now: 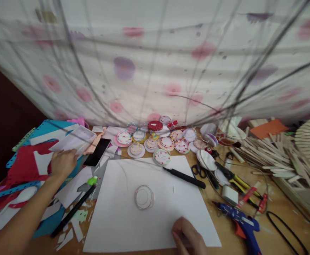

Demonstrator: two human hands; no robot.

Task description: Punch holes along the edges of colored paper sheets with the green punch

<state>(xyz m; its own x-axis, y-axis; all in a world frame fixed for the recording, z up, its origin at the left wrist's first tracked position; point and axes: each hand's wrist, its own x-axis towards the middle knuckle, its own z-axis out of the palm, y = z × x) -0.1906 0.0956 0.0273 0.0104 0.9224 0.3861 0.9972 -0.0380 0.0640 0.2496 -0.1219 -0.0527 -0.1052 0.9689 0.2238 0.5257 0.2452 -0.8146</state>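
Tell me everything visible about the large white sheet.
The large white sheet looks like paper and lies flat on the table. Faint circular outlines show near its middle. A black pen-like tool crosses its right edge; a decorated disc overlaps its far edge. The right hand is over its near-right part, contact unclear.

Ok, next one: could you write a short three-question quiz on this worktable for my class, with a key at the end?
1. What is the main colour of the glue gun?
A) green
B) blue
C) white

2. True or false: the phone lies farther left in the picture than the scissors.

3. Which of the person's hands is seen over the large white sheet?

Key:
1. B
2. True
3. The right hand
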